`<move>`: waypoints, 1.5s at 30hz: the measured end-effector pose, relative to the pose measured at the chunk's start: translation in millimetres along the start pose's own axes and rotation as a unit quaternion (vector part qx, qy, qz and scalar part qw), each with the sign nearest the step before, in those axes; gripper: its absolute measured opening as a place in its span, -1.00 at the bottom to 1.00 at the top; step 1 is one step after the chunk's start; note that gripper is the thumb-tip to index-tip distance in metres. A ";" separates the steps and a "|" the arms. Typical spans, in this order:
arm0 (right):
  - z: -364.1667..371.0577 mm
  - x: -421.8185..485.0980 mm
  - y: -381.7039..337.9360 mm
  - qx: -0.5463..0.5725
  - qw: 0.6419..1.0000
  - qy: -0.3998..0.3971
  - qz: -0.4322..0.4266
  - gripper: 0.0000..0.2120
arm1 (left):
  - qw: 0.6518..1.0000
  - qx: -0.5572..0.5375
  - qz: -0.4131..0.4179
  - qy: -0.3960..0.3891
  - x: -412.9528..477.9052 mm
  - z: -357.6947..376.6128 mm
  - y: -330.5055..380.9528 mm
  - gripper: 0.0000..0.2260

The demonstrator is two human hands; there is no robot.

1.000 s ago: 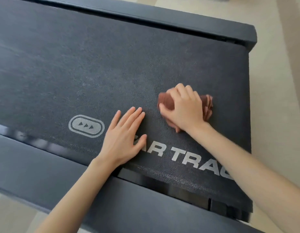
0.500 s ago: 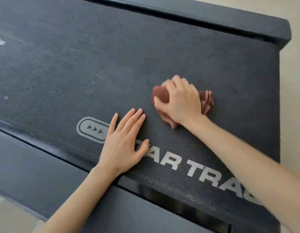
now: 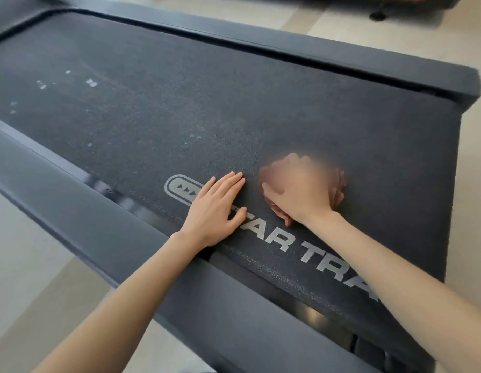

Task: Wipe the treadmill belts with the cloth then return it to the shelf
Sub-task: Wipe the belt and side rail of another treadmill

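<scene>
**Cloth under R hand, dirty stretch of belt off at 10 o'clock**

R hand (image 3: 298,189) sits on top of the bunched red-brown cloth (image 3: 338,188) and presses it onto the treadmill belt (image 3: 341,125). The fingers look bent over the wad, but the hand is blurred, so the exact grip is hard to read. Cloth pokes out at 3 o'clock and 6 o'clock of the hand.

L hand (image 3: 215,211) lies flat on the belt just beside it at 9 o'clock, apart from the cloth. Fingers are straight and close together, thumb out, nothing held. It covers the start of the printed lettering (image 3: 309,254), w/ the arrow logo (image 3: 180,188) just at its 9 o'clock.

Key relation: the belt's long axis runs approx 10 to 4 o'clock in view. White specks (image 3: 91,82) lie well away along that axis, at 10 o'clock from both hands. L hand is nearer them, but R hand has the cloth, so prob the next stroke has to travel up-left past the L hand.

Near side rail (image 3: 99,224) is at 7 o'clock. Shelf not in view. Judgement: wiping mid-way, return step not begun.
</scene>
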State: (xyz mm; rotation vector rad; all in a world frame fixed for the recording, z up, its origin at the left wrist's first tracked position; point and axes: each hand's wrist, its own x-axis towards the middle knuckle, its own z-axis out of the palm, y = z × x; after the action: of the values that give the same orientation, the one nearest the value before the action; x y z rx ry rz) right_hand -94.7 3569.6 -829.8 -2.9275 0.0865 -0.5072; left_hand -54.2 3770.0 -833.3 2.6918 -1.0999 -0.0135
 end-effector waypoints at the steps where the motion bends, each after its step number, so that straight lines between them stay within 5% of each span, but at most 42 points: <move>1: -7.4 -21.4 -5.8 0.009 1.000 0.003 -0.015 -0.61 | 1.000 0.004 -0.001 -0.004 -1.5 -0.8 -2.2 -0.46; 10: -22.6 -78.3 -7.5 0.009 0.991 0.015 -0.131 -0.59 | 0.998 0.049 0.032 -0.034 5.2 -14.2 -31.7 -0.49; 21: 46.0 123.2 -10.2 -0.088 0.985 -0.020 0.149 -0.55 | 0.997 0.021 0.075 -0.018 8.5 -12.4 -66.3 -0.44; 32: 22.0 1.8 -126.4 -0.056 0.995 -0.006 0.080 -0.60 | 0.984 0.001 0.175 -0.031 13.5 -33.6 -162.6 -0.39; 45: 28.1 21.9 -111.0 -0.119 0.940 0.044 0.315 -0.61 | 0.975 -0.054 0.210 -0.037 4.5 -33.3 -175.2 -0.50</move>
State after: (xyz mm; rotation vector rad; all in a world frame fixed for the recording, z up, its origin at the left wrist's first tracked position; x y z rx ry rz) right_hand -61.5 3681.3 -829.1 -2.8512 1.1226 -0.5381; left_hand 73.1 3894.9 -838.7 2.3308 -1.6199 -0.0977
